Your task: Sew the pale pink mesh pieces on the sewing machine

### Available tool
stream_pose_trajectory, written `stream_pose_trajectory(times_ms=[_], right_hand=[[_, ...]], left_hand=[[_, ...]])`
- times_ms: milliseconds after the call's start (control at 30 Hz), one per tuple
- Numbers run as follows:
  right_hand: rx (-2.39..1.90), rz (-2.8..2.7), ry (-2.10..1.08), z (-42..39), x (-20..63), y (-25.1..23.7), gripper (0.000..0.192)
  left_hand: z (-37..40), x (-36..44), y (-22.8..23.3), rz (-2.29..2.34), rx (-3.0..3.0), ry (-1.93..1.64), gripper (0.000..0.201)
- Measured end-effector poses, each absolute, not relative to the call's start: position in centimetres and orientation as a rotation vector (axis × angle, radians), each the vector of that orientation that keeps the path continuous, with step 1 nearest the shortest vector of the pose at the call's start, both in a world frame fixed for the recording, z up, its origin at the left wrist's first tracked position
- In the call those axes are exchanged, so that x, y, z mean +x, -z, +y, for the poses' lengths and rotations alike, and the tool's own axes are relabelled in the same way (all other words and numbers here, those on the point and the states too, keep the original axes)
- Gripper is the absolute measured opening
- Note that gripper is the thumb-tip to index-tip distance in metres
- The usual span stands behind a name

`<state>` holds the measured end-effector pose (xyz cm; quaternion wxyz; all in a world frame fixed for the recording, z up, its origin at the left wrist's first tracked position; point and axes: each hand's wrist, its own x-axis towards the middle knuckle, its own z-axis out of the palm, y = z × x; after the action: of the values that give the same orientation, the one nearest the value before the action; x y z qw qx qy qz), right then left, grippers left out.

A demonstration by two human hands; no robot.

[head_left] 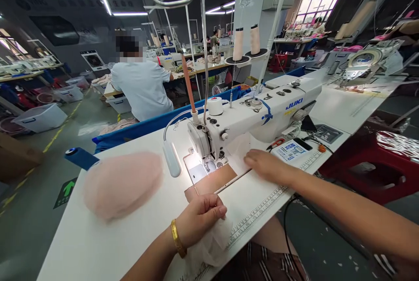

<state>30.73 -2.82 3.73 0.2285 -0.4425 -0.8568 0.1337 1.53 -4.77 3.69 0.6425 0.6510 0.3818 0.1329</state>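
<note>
A white sewing machine (262,111) stands on a white table (98,246). A pinkish fabric piece (214,180) lies under its lit needle area. My left hand (199,220), with a gold bangle on the wrist, is closed on the near end of that fabric together with a sheer white layer (212,246) that hangs over the table edge. My right hand (266,165) lies flat on white fabric (238,152) to the right of the needle, fingers pressing it down beside a thin strip.
A pile of pink mesh pieces (122,189) lies on the table at left. Two thread cones (245,41) stand behind the machine. A person in a light shirt (142,87) sits ahead with their back to me. A red stool (376,163) is at right.
</note>
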Motion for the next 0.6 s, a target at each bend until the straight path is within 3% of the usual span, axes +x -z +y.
stream_pose_trajectory(times_ms=[167,200,300,433,600], right_hand=[[-1.362,-2.156,-0.462,-4.4,31.0,-3.9,0.021],[-1.318,-2.071,-0.66,-5.3,29.5,-3.8,0.02],[-1.154,-1.875,-1.269,-7.1,24.3,-3.0,0.044],[-1.025,-1.531,-1.764,-7.7,20.3,-1.8,0.03],[-1.089,-1.581,-1.778,-7.5,21.2,-2.0,0.024]], left_hand=[[-4.1,1.9,-3.3,0.918,1.423,-0.563,0.059],[-4.1,2.0,-3.2,0.923,1.397,-0.606,0.057],[-4.3,2.0,-3.0,0.91,1.319,-0.666,0.052],[-4.6,1.5,-3.1,1.004,1.366,-0.841,0.049],[-4.1,1.3,-3.6,1.065,1.421,-0.895,0.049]])
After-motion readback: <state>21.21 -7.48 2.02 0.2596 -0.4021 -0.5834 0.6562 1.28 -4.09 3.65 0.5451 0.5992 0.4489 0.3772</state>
